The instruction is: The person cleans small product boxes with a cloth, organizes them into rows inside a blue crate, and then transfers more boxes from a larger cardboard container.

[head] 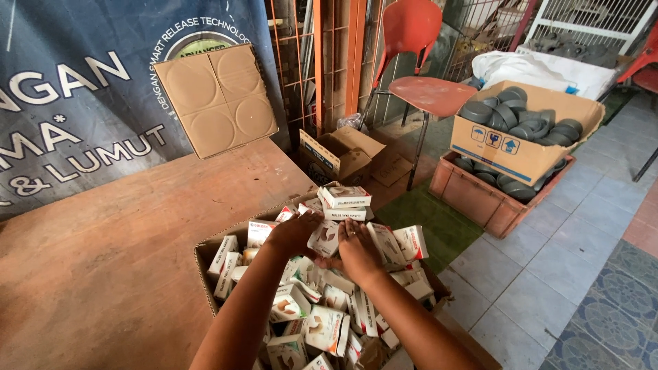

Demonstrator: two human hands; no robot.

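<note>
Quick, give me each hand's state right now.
Left hand: closed on a small white box.
Right hand: open, flat on the small boxes in the carton.

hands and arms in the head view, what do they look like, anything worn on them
Both forearms come in bare from the bottom edge: no sleeves show as far as the frame reaches. The left hand and right hand wear no gloves, and no watch, bracelet or ring can be seen. Fingers are uncovered, with no tape or bandage in sight.
</note>
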